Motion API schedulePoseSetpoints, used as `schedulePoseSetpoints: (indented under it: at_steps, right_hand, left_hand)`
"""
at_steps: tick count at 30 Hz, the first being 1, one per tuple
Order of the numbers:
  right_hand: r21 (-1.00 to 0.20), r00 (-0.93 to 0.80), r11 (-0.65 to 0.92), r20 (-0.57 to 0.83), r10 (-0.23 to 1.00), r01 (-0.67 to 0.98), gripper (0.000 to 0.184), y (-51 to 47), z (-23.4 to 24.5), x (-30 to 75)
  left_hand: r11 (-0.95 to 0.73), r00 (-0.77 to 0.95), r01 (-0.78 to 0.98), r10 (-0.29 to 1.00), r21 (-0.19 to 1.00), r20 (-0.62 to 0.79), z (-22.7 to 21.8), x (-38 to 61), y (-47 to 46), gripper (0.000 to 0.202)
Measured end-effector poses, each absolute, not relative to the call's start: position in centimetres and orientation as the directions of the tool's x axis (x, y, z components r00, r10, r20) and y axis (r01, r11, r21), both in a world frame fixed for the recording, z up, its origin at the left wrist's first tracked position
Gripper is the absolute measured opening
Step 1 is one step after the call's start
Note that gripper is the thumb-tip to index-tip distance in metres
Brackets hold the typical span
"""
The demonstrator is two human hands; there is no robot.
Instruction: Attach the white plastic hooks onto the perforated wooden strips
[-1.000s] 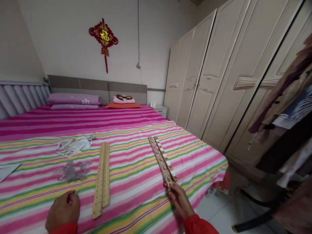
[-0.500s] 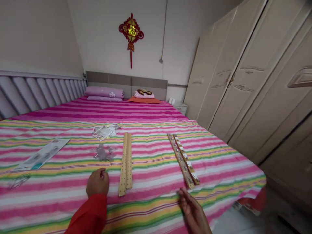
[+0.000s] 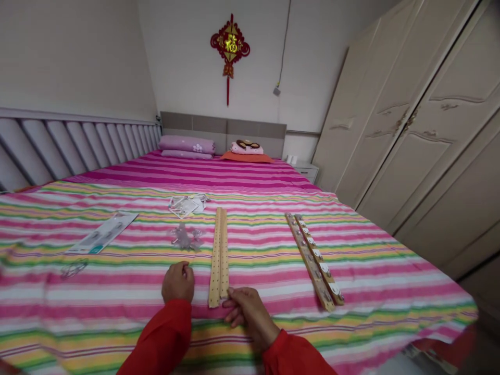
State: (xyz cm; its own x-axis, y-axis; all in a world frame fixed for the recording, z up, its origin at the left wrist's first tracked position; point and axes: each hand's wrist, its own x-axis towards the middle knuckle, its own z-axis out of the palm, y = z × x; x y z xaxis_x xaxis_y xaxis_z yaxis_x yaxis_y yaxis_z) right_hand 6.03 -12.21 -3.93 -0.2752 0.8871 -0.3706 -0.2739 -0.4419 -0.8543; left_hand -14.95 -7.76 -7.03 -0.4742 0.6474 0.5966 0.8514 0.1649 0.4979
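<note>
Head feed: two perforated strips point(image 3: 214, 271) lie at lower centre of the frame, side by side and lengthwise to the hands; so laid, I judge, both near ends are within easy reach. Right hand point(image 3: 250, 310) half open, thumb and fingertips at the near end of the right-hand strip point(image 3: 224, 255); from this angle I cannot tell whether the pinch has closed on it. Left hand point(image 3: 177, 282) loosely curled on the striped cloth point(image 3: 258, 250), left of the strips, nothing visible in it; two studded strips point(image 3: 308, 260) lie right of centre, well apart, probably to keep both kinds distinct; clear plastic packet point(image 3: 185, 238) sits above the left hand.
</note>
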Motion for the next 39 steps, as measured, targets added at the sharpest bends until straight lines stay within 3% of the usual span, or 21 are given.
schedulePoseSetpoints:
  at_steps: [7, 16, 23, 34, 37, 39]
  right_hand:
    - [-0.819, -0.186, -0.445, -0.404, 0.895, -0.361, 0.039, -11.2, -5.1, 3.9]
    - [-0.819, -0.111, -0.286, -0.266, 0.957, -0.497, 0.030, -13.5, -5.3, 6.4]
    - [-0.875, -0.074, -0.256, -0.248, 0.966, -0.411, 0.036, -14.5, -6.1, 10.0]
    - [-0.808, -0.066, -0.196, -0.192, 0.979, -0.555, 0.048, -15.3, -7.7, 10.8]
    - [-0.810, -0.058, -0.189, -0.189, 0.980, -0.555, 0.046, -15.4, -8.0, 10.8]
    - [-0.823, -0.050, -0.177, -0.178, 0.983, -0.540, 0.045, -15.4, -8.2, 10.8]
  left_hand:
    - [0.139, -0.462, 0.856, 0.639, 0.499, 0.615, -7.0, -14.9, -7.9, 0.020]
    - [0.152, -0.486, 0.838, 0.642, 0.524, 0.592, -6.9, -14.6, -8.0, 0.019]
    - [0.149, -0.498, 0.829, 0.635, 0.539, 0.591, -6.9, -14.6, -8.1, 0.021]
    - [0.115, -0.662, 0.574, 0.647, 0.811, 0.377, -6.0, -14.9, -8.1, 0.019]
    - [0.032, -0.611, 0.602, 0.661, 0.798, 0.435, -5.7, -15.2, -7.6, 0.025]
    - [-0.050, -0.496, 0.693, 0.690, 0.719, 0.527, -5.5, -15.5, -7.0, 0.027]
